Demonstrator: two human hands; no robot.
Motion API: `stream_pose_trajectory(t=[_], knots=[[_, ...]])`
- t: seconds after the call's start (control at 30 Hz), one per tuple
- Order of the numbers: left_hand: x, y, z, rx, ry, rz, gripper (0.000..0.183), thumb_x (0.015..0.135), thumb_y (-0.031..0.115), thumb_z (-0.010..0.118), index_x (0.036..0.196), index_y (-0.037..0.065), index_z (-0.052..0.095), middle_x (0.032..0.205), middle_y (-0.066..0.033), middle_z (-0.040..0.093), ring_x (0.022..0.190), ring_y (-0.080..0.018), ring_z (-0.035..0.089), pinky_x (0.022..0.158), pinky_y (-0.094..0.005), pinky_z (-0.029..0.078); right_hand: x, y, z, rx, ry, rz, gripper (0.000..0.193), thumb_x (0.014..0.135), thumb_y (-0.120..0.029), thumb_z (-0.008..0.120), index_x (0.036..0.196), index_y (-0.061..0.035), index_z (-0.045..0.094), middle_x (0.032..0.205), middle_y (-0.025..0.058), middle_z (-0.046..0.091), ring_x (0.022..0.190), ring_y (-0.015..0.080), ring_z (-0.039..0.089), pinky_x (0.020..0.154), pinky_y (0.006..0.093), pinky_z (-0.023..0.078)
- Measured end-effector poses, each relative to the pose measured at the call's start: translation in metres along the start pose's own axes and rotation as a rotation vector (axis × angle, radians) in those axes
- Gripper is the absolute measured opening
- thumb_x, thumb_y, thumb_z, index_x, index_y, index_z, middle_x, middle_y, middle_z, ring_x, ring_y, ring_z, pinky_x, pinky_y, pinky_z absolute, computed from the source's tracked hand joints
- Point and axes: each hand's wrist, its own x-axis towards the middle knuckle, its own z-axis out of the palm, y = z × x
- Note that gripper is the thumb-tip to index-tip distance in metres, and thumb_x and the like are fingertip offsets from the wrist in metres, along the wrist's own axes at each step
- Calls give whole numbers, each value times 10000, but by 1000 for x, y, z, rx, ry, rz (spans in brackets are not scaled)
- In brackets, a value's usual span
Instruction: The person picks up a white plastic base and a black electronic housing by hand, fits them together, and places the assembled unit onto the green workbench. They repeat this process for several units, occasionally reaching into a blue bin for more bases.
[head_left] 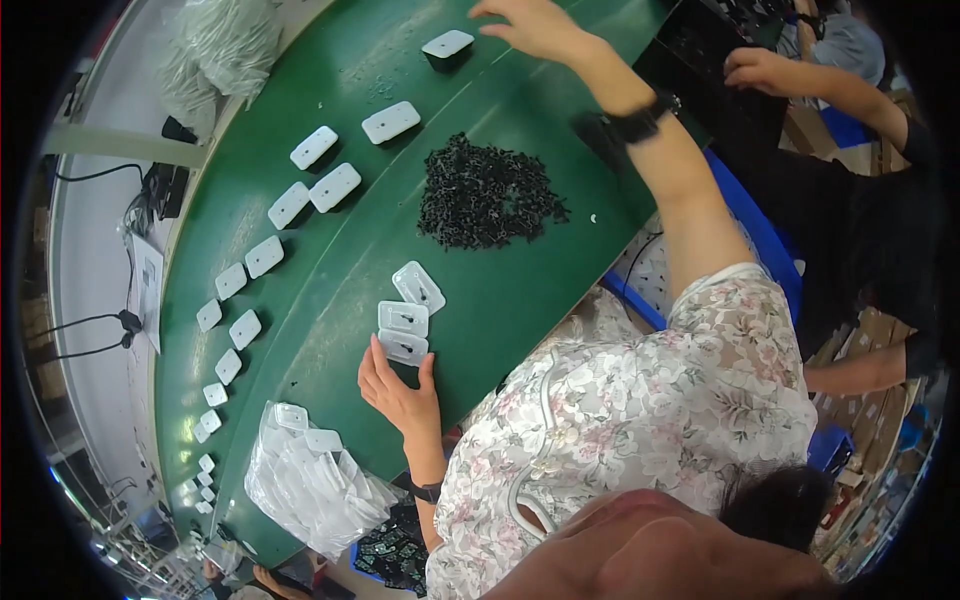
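Near the front edge of the green table, my left hand [402,398] spans a shallow translucent plastic tray [403,349], fingers along one side and thumb at the other. A small dark piece shows in that tray. A second tray [404,317] adjoins it, and a third tray [419,287] lies tilted just beyond. My right hand [535,28] reaches over the far part of the table, fingers apart and nothing visible in them. Closest to it is a white-topped box [447,44]. Between the hands spreads a pile of small black parts [488,195].
More white-topped boxes [335,187] form a curved line along the green table [330,262]. A clear bag of trays [312,490] lies at the near left. Bundled pale plastic [225,50] sits at the far left. A co-worker's arm [815,80] is at the right.
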Motion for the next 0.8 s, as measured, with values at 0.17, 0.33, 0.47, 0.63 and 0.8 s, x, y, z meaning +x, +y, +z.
stream_pose_trajectory(t=[0.17,0.33,0.47,0.63,0.8], knots=[[-1,-24,0,-63,60,-55,774,728,176,796,1388,29,420,1265,-192,495,1148,-385,464,976,-466,371,-136,3,-72,-409,-209,122,530,688,61,586,1173,-150,614,1156,38,577,1081,268,535,843,368,477],[-2,-52,-2,-51,95,-96,747,742,162,784,1384,29,426,1262,-191,506,1160,-375,464,985,-456,371,-202,36,-66,-479,-328,198,444,715,35,614,1126,-132,616,1073,51,562,1022,255,543,832,351,472],[-5,-55,1,-55,91,-139,741,744,172,785,1379,27,432,1254,-190,511,1156,-372,465,988,-452,370,-198,39,-59,-243,-245,330,295,758,-109,696,1021,-104,563,1066,75,553,981,288,552,794,376,486],[4,-71,5,121,129,-227,715,755,231,773,1353,12,450,1263,-198,524,1138,-377,486,970,-446,382,-160,9,-17,-25,-195,384,422,798,-159,684,1165,-106,483,1158,123,558,1026,360,570,770,426,497],[1,-84,-7,75,119,-217,754,742,303,777,1363,40,439,1267,-170,533,1141,-354,499,958,-446,390,-166,5,1,-168,-206,190,625,884,-308,645,1411,-86,392,1215,183,546,1119,364,537,905,407,450]])
